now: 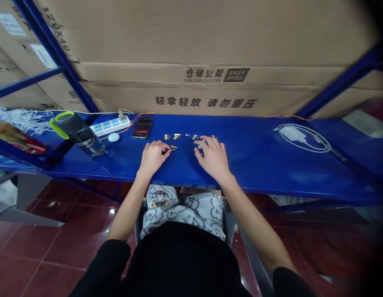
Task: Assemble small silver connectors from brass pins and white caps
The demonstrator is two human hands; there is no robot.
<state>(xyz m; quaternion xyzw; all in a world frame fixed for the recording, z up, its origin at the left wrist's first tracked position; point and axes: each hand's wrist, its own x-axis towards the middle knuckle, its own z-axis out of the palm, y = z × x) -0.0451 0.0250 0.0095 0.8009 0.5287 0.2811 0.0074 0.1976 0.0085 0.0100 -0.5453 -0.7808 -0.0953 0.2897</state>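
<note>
My left hand (153,157) is closed in a pinch, thumb against fingertips, on a thin pale pin-like piece (172,149). A small brass-coloured piece (173,146) lies right by its tip. To the right, my right hand (213,157) is over the blue shelf with thumb and fingers apart. Between its thumb and forefinger a small whitish piece (199,147) shows, apparently on the surface. Beyond both hands runs a loose row of small metal fittings (177,136); one fitting (195,137) is close to my right fingertips. Their exact kind is too small to make out.
On the blue shelf (265,165) stand a dark bottle (83,136) with a green loop, a white power strip (111,126), a phone (143,127) and a small white round case (113,137). A charger with coiled cable (293,134) lies right. Cardboard boxes (210,41) rise behind.
</note>
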